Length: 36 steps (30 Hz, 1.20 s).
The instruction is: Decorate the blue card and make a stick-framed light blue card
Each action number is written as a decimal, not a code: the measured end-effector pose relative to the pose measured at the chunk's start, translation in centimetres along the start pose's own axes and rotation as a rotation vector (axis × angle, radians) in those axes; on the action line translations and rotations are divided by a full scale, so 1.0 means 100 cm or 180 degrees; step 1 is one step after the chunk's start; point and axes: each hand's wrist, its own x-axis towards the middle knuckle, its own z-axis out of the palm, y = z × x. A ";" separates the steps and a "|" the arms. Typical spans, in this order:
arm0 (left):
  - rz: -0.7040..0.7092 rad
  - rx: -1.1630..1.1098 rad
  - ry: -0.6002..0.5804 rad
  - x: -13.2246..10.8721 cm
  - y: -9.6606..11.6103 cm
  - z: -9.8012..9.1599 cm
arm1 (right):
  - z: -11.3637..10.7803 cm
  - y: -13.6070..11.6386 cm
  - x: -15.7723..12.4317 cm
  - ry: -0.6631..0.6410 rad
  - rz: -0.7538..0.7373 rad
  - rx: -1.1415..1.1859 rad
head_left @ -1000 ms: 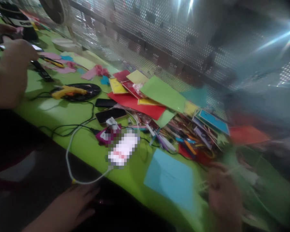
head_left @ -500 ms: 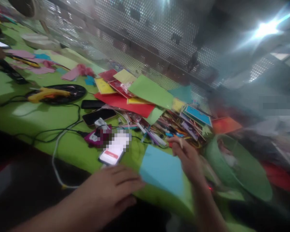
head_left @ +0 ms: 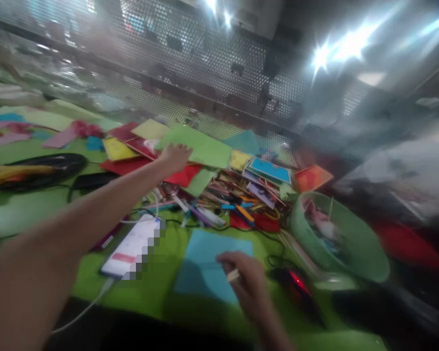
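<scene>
My left hand (head_left: 175,157) reaches across to the pile of coloured paper, its fingers apart over the left part of a light green sheet (head_left: 204,144); I cannot tell whether they press on it. Red sheets (head_left: 186,175) lie under and beside that hand. My right hand (head_left: 246,273) is over a light blue square of paper (head_left: 200,258) at the front of the table. Its fingers are closed around a small pale object (head_left: 234,276), too blurred to name. A lit phone (head_left: 131,248) with a white cable lies left of the blue paper.
A green basket (head_left: 365,253) with scraps stands at the right, near a mouse (head_left: 297,287) with a red light. Pens and sticks (head_left: 226,192) are heaped behind the blue paper. A yellow glue gun (head_left: 18,175) rests on a black dish (head_left: 69,163). Cables cross the table.
My left hand has moved from beside the blue paper forward to the paper pile. My right hand has drawn back from the pens to over the blue paper. The view has shifted.
</scene>
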 end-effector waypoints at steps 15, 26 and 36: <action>-0.0268 -0.0328 0.0228 0.049 0.003 0.023 | -0.010 -0.008 -0.007 0.0271 -0.0287 -0.0230; -0.0353 -0.0835 0.0931 0.034 0.046 -0.022 | -0.009 -0.007 -0.011 0.0091 -0.0257 -0.0242; 0.0345 -0.0740 0.0289 0.054 0.150 0.012 | 0.013 0.021 -0.012 0.0275 -0.0352 -0.0474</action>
